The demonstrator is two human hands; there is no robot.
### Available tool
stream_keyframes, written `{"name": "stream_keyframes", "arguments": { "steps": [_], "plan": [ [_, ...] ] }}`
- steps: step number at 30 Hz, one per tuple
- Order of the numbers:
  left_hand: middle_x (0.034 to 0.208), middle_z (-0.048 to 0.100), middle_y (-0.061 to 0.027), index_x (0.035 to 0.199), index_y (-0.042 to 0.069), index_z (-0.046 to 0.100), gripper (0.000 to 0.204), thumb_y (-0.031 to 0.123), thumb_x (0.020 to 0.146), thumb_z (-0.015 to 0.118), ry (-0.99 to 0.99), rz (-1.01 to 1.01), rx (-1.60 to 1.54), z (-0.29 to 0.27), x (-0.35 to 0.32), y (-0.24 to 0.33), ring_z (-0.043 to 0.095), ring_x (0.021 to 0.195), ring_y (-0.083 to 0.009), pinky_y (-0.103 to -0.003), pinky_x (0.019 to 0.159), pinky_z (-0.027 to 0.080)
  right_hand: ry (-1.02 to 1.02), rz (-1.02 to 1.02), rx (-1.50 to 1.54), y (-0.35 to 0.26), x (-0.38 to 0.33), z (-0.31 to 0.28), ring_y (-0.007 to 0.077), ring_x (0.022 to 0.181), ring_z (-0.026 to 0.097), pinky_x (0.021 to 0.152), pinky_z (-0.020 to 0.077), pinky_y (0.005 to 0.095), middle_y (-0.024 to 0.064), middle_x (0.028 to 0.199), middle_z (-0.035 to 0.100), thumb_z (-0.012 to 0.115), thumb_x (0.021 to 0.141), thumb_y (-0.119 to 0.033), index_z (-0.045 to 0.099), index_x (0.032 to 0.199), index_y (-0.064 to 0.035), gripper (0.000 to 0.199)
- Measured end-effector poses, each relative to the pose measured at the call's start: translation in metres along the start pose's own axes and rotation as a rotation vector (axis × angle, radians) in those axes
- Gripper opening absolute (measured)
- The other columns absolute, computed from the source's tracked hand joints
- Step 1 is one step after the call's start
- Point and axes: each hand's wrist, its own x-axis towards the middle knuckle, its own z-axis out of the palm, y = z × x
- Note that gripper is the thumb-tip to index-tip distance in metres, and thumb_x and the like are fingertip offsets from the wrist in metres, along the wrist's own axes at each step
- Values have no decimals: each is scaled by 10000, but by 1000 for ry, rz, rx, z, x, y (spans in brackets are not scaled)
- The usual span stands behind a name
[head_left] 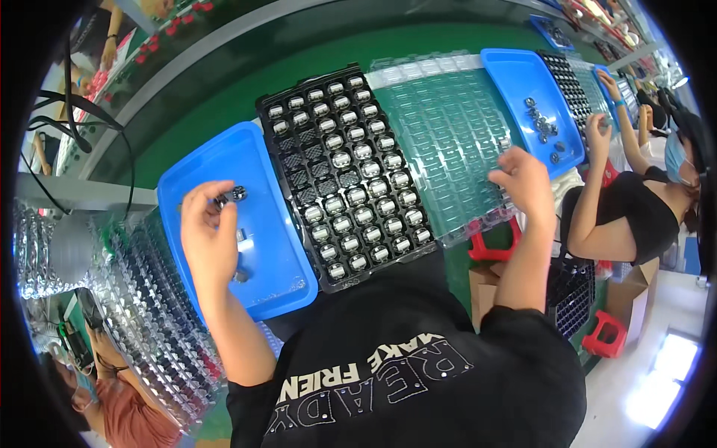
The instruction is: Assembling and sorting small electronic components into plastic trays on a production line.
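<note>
My left hand (210,235) is over the blue tray (287,287) on the left. Its fingers are curled around a small dark metal part (221,201), and a second round metal part (238,193) shows just beside the fingertips. Over the clear blister tray (441,127), toward its right edge, is my right hand (527,179). Thumb and fingers are bent together there; what they hold, if anything, is hidden. Between the hands lies a black compartment tray (351,280). Most of its pockets hold small white-and-silver parts (341,160), while several at its left and middle are bare.
Another blue tray (497,63) with loose metal parts (541,123) stands at the right. Stacked clear blister trays (142,269) are at the left. A co-worker (635,209) sits on the right and another person (127,396) at lower left. Red stools (605,336) stand by a cardboard box (633,299).
</note>
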Motion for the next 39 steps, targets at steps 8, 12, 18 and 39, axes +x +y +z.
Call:
{"name": "stream_keyframes", "arguments": {
  "steps": [8, 12, 18, 39],
  "plan": [
    [1217, 656, -87, 1362, 17, 603, 382, 106, 992, 637, -214, -125, -735, 4, -40, -27, 587, 895, -107, -263, 768, 508, -116, -103, 366, 81, 4, 21, 110, 836, 597, 761, 482, 266, 9, 882, 629, 693, 903, -61, 655, 991, -21, 104],
    [1232, 628, -84, 1370, 11, 589, 410, 150, 991, 661, -143, -221, -1188, 18, -50, -13, 621, 869, -143, -291, 760, 530, -216, -98, 223, 97, 3, 3, 140, 989, 578, 857, 452, 266, 60, 1053, 627, 621, 926, -10, 683, 1109, -1, 194],
    [1246, 620, -84, 1361, 6, 579, 431, 30, 946, 689, -199, -304, -1342, 7, -64, -8, 643, 917, -151, -280, 794, 538, -74, -191, 119, 74, 8, 24, 115, 879, 587, 772, 470, 246, 35, 1038, 639, 618, 942, -3, 653, 1149, -9, 210],
    [1277, 590, -98, 1300, 39, 568, 440, -26, 893, 722, -170, -110, -1603, 31, -89, 32, 562, 1283, -265, -403, 1073, 494, -26, -877, 865, -228, -101, 74, 196, 807, 675, 693, 552, 297, 100, 927, 713, 908, 700, -107, 767, 1032, -15, 373]
  ]
}}
